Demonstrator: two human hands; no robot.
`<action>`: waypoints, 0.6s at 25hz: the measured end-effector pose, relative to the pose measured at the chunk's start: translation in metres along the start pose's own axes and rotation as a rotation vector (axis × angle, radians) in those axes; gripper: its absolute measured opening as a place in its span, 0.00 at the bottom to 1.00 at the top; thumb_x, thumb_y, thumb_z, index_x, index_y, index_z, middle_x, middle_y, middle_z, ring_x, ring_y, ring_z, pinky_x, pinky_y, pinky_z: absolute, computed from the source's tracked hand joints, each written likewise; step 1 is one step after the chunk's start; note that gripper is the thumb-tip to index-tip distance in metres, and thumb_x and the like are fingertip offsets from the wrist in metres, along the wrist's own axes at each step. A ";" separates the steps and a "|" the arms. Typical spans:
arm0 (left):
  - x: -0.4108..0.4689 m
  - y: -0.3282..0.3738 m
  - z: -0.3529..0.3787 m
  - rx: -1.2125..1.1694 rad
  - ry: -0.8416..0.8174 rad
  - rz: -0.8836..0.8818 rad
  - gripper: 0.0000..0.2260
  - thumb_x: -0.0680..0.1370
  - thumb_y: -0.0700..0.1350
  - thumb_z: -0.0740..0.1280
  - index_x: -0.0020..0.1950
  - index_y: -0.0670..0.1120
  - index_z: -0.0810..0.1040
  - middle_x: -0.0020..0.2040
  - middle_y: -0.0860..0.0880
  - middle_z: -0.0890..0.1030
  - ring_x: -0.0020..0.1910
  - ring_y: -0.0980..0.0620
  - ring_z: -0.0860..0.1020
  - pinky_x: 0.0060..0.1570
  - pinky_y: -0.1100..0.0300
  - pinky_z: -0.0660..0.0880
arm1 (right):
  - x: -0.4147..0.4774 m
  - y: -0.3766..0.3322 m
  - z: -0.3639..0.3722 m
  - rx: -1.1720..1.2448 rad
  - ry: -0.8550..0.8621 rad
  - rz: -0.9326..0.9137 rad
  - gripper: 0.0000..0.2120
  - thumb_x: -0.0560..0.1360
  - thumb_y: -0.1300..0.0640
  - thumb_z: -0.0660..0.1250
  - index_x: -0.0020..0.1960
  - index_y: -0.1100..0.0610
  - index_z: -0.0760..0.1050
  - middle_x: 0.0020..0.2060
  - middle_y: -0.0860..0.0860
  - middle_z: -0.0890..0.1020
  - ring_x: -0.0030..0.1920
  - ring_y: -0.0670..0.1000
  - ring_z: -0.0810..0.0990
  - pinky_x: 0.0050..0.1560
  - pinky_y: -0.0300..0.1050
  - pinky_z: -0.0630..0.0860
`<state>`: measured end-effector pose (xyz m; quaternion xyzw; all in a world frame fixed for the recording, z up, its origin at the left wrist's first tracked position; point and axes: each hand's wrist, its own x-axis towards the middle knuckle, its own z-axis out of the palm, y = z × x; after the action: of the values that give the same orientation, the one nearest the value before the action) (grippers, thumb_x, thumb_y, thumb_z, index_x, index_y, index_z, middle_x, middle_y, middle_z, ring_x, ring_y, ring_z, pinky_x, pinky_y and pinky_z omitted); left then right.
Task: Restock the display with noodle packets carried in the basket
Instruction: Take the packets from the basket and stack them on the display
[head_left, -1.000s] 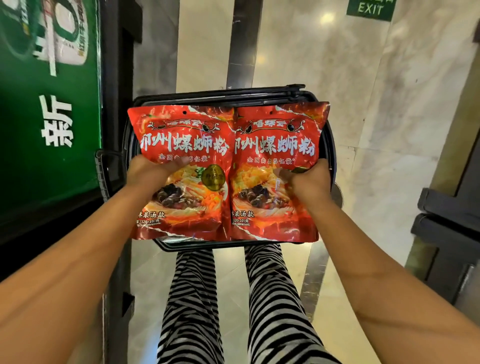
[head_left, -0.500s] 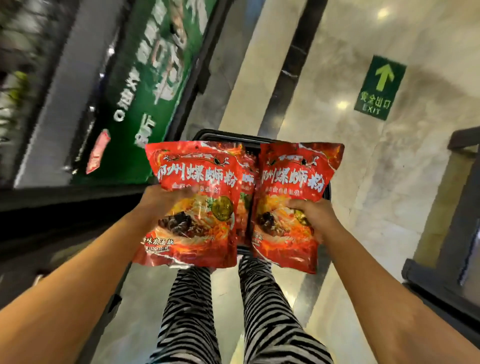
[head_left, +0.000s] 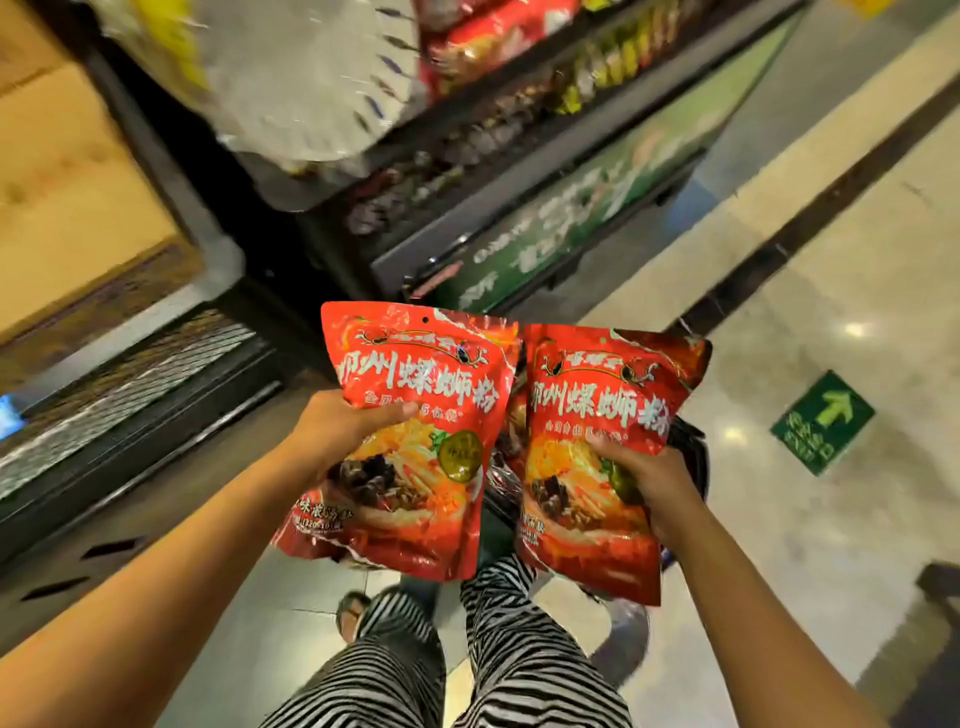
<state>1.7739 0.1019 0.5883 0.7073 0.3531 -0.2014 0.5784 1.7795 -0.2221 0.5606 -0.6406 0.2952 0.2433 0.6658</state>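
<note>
Two red noodle packets with white lettering are held up side by side in front of me. My left hand (head_left: 343, 431) grips the left noodle packet (head_left: 415, 395) by its left edge, thumb across the front. My right hand (head_left: 652, 473) grips the right noodle packet (head_left: 587, 509) by its right edge. More red packets show in the gap behind them. The black basket (head_left: 693, 457) is mostly hidden behind the packets; only a part of its dark rim shows at the right.
A display shelf (head_left: 498, 130) with packaged goods runs across the upper middle, with a green base panel (head_left: 587, 208) below it. A dark cabinet with a grille (head_left: 130, 374) stands at the left. A green exit arrow (head_left: 821, 421) marks the polished floor at right.
The view has swung left and up, bringing the display shelf into sight. Both packets stay in my hands, lifted off the basket, which now sits lower and behind them.
</note>
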 end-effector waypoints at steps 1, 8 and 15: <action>-0.014 -0.008 -0.021 -0.033 0.016 0.003 0.14 0.66 0.46 0.81 0.49 0.46 0.85 0.44 0.52 0.86 0.41 0.57 0.84 0.49 0.58 0.78 | -0.014 -0.002 0.016 -0.006 -0.064 -0.017 0.34 0.56 0.51 0.83 0.60 0.55 0.78 0.50 0.52 0.86 0.50 0.57 0.85 0.57 0.60 0.79; -0.121 -0.108 -0.181 -0.398 0.215 0.040 0.30 0.54 0.56 0.85 0.51 0.44 0.86 0.47 0.47 0.87 0.50 0.44 0.85 0.58 0.43 0.78 | -0.109 0.022 0.153 -0.195 -0.288 -0.117 0.40 0.51 0.47 0.84 0.61 0.55 0.78 0.52 0.53 0.86 0.53 0.58 0.85 0.60 0.62 0.77; -0.241 -0.211 -0.340 -0.603 0.507 0.126 0.18 0.64 0.47 0.81 0.49 0.42 0.84 0.39 0.51 0.86 0.38 0.54 0.84 0.51 0.53 0.79 | -0.206 0.066 0.317 -0.325 -0.548 -0.234 0.46 0.43 0.44 0.85 0.58 0.58 0.80 0.51 0.55 0.86 0.52 0.57 0.85 0.57 0.56 0.78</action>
<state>1.4158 0.3812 0.6973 0.5532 0.4836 0.1281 0.6661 1.6133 0.1091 0.6600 -0.6786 -0.0128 0.3723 0.6331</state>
